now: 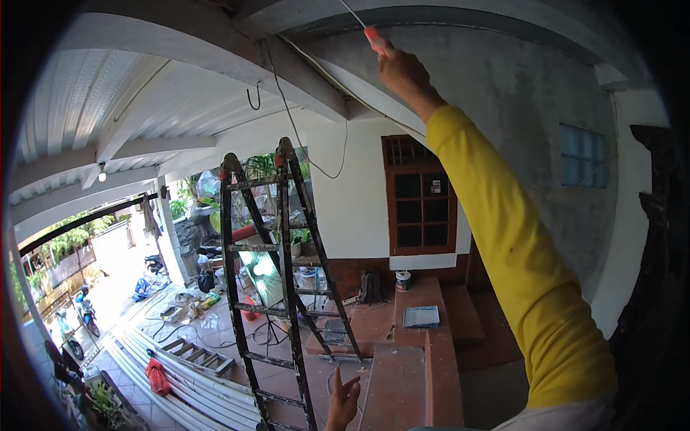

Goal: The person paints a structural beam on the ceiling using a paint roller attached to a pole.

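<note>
My right hand is raised high at the top of the view, its fingers wrapped round the red handle of a tool. A thin metal rod runs up from that handle and leaves the frame, so the tool's far end is hidden. Close above lies the underside of a pale ceiling beam. Low at the bottom edge, my left hand holds nothing, with its fingers spread and pointing up. Just left of it stands a paint-spattered folding ladder.
A blue-and-white paint tray and a paint bucket rest on the red tiled ledge. White pipes lie on the floor at left, with a red bag on them. A loose cable hangs from the beam.
</note>
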The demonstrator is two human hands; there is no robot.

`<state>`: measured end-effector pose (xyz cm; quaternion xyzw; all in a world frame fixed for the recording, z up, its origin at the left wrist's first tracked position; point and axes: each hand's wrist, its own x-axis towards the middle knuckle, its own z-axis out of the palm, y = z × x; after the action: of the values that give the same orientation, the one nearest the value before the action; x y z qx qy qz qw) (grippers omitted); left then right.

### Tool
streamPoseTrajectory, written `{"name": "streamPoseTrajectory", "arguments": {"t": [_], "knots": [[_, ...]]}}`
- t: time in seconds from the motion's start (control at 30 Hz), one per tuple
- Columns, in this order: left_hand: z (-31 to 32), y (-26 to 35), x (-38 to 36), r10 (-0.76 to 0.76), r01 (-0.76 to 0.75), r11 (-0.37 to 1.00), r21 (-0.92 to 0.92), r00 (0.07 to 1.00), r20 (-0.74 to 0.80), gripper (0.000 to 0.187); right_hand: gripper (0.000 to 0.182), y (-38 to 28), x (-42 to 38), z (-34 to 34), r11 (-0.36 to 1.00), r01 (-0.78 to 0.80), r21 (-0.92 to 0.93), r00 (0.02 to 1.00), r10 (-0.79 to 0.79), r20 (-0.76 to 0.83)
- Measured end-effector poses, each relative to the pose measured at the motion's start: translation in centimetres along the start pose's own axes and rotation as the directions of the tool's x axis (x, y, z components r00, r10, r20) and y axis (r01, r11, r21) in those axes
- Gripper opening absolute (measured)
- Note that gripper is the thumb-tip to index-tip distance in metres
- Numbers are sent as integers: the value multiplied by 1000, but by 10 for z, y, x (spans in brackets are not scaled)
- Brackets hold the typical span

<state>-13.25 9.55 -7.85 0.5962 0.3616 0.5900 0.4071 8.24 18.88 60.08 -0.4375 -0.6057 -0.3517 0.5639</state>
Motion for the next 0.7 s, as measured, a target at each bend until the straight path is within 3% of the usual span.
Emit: {"name": "streamPoseTrajectory", "arguments": {"t": [0.07,0.1,0.17,0.23,0.27,0.33,0.5,0.6,0.7], "knots": [[-12,-4,-2,58,-53,997,60,995,-85,71,37,-26,42,13,1000,16,-8,998,-17,-62],[-19,1,-3,88,-78,981,178,995,-47,72,38,-32,61,23,1000,1,3,998,-1,-58],[-19,12,-6,1,-1,1000,-5,994,-111,73,39,-38,83,35,999,-33,18,998,34,-50],[-21,22,-17,-53,40,994,-99,990,-134,73,39,-23,38,30,999,16,29,999,-15,-40],[-25,8,-20,-41,35,998,-50,993,-111,73,39,-18,11,20,998,51,36,998,-50,-41],[-30,-30,-27,-17,20,999,40,998,-67,73,43,10,-31,19,999,-23,-42,998,26,57],[-29,-28,-39,45,-37,997,63,992,-117,74,47,58,-58,6,998,6,-64,999,-9,-52],[-25,-38,-39,34,-32,999,17,988,-148,74,46,58,-13,-4,993,78,-84,995,-82,-55],[-11,-41,-31,92,-87,995,38,985,-147,74,41,17,40,-2,997,42,-69,999,-41,9]]}}
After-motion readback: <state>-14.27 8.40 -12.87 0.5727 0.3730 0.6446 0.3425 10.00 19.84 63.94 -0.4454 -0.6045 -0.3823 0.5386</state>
